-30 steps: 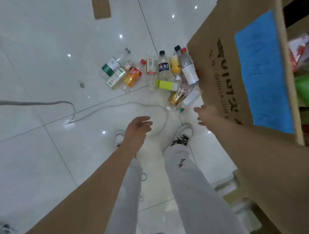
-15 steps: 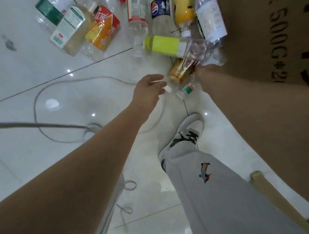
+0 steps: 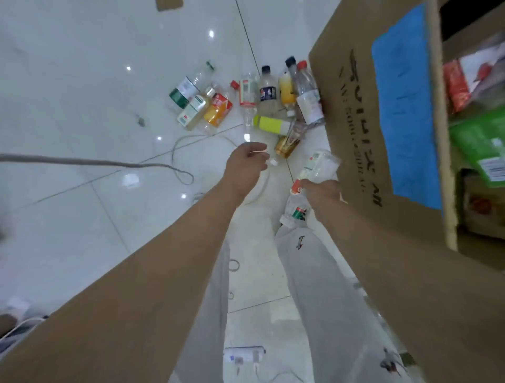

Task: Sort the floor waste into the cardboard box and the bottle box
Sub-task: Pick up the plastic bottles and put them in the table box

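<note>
Head camera, looking down past both forearms; pinching with the left hand (image 3: 247, 161) the white cap of an amber bottle (image 3: 287, 143) at the near edge of the bottle pile (image 3: 257, 98), fingers curled tight, impossible to tell whether off the floor yet; gripping in the right hand (image 3: 319, 192) a bunch of clear bottles (image 3: 319, 164), one above the fist and one hanging below, just beside the wall of the big cardboard box (image 3: 352, 114). Best done by lifting the amber bottle straight up by the neck, clear of the yellow-labelled bottle (image 3: 273, 124) just beside it; keep the right fist firm against slipping of thin crushed plastic; check the box before dropping anything in — red and green packets visible inside, so probably not the one for bottles, though hard to say. Underfoot, glossy white tile floor (image 3: 82, 82) mirroring ceiling lights; grey cable (image 3: 109, 163) looping near the pile — a likely trip risk; white power strip (image 3: 243, 355) between the legs; scrap of brown cardboard (image 3: 169, 3) at the far edge.
</note>
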